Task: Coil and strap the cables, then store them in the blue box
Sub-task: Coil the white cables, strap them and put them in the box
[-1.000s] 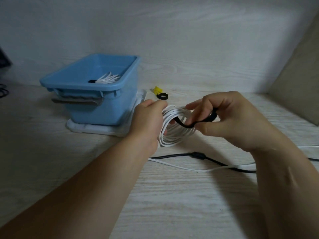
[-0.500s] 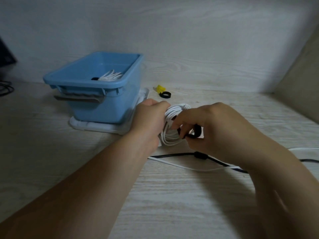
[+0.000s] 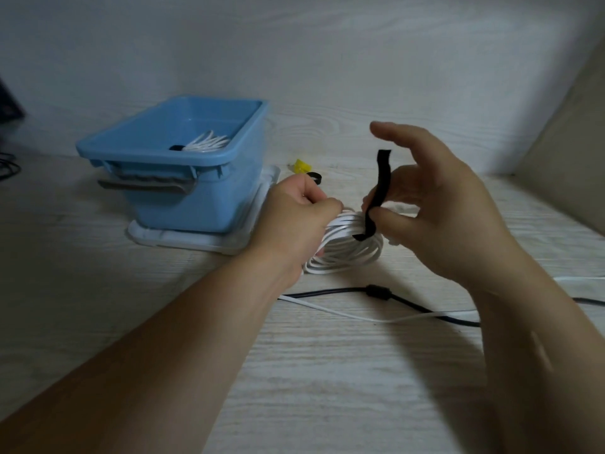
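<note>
White cable coil (image 3: 347,253) lay on the worktop (image 3: 327,371), gripped by the left hand (image 3: 294,221). The right hand (image 3: 442,208) pinched a black strap (image 3: 383,178) over it, other fingers spread. Left fingertips were hidden.

A pale wood-grain desk (image 3: 327,371) fills the view. At ten o'clock a white tray (image 3: 203,242) lies flat on it. A small yellow item (image 3: 302,166) sits near twelve o'clock. A beige panel (image 3: 563,152) stands at two o'clock.
</note>
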